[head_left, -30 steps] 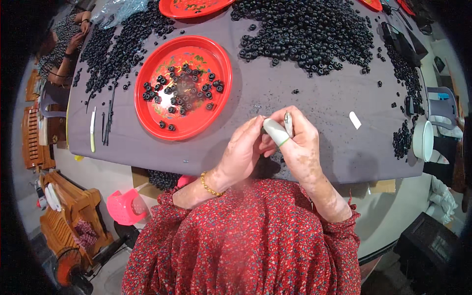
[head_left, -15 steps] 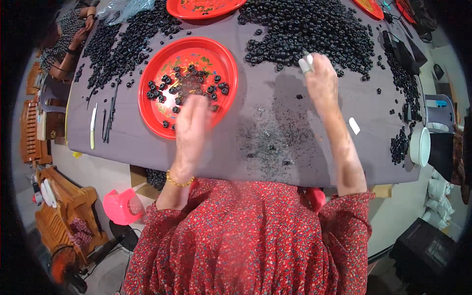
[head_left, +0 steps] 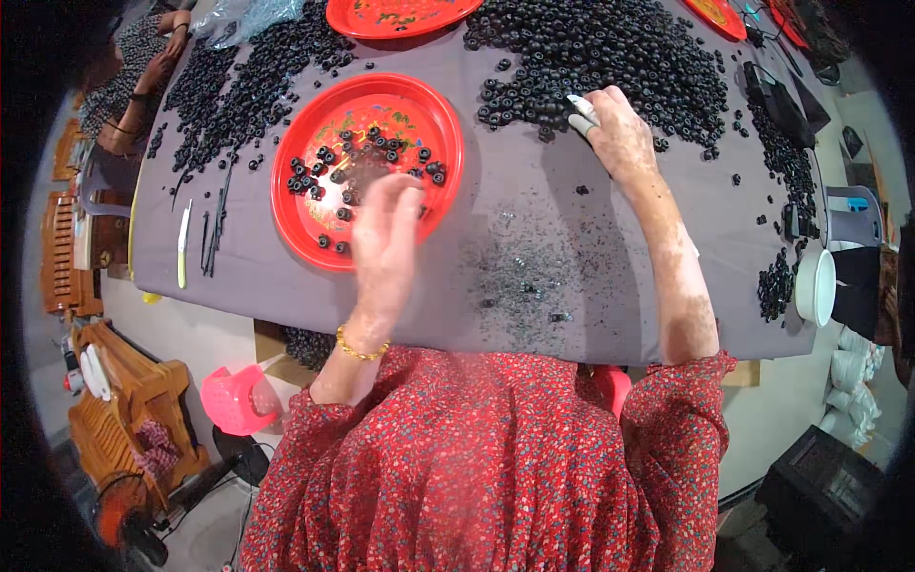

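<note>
A round red tray [head_left: 310,238] holds several small black ring-shaped parts [head_left: 315,176]. Over its near right side is my left hand [head_left: 386,229], smeared by motion, so its finger pose and any contents do not show clearly. My right hand [head_left: 618,133] is at the near edge of a large pile of black ring-shaped parts [head_left: 600,57]. Its fingers bend together, pale coverings [head_left: 581,114] on some of them; whatever they grip is hidden. One loose black part [head_left: 582,190] lies below that hand.
Another red tray [head_left: 400,19] stands at the far side, beside a second black pile [head_left: 238,95]. A thin knife [head_left: 183,248] and black strips [head_left: 217,224] lie at left. Small debris [head_left: 524,267] covers the cloth before me. A white bowl [head_left: 815,286] stands right. Another person [head_left: 133,86] sits far left.
My left hand has shifted slightly right and nearer to me over the tray. My right hand has turned, its fingers now pointing left along the pile's edge, and its forearm has moved right.
</note>
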Demonstrator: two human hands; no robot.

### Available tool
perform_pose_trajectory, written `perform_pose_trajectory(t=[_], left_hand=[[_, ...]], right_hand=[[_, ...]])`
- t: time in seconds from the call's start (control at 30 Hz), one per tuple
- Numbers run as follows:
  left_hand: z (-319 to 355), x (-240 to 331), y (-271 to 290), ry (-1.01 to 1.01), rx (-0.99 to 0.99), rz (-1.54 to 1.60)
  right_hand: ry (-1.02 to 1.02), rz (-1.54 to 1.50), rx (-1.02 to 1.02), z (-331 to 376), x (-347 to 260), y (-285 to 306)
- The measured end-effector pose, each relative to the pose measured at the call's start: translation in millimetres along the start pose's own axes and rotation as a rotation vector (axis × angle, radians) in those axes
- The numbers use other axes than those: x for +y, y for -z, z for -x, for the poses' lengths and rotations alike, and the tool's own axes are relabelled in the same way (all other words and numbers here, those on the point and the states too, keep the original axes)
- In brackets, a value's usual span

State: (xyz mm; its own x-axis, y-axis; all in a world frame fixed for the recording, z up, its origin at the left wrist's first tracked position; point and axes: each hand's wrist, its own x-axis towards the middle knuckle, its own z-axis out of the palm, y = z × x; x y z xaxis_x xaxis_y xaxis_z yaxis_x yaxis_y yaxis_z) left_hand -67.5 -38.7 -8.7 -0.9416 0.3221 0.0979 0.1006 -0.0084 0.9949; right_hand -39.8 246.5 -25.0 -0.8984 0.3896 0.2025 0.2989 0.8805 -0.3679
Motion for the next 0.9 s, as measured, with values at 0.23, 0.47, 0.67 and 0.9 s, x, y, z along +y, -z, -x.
perform_pose_trajectory(t=[0.23,0.47,0.67,0.9], left_hand=[[14,4,-36,0.083,-0.288,0.069],[22,11,-53,0.19,-0.476,0.18],[32,17,-60,0.416,-0.465,0.587],[37,22,-61,0.514,-0.336,0.761]], right_hand=[[-0.076,-0.225,0.106,32,-26,20],[-0.107,-0.701,0.061,104,-97,47],[-0.189,-0.844,0.106,122,-110,39],[-0.162,-0.929,0.044,131,-114,37]])
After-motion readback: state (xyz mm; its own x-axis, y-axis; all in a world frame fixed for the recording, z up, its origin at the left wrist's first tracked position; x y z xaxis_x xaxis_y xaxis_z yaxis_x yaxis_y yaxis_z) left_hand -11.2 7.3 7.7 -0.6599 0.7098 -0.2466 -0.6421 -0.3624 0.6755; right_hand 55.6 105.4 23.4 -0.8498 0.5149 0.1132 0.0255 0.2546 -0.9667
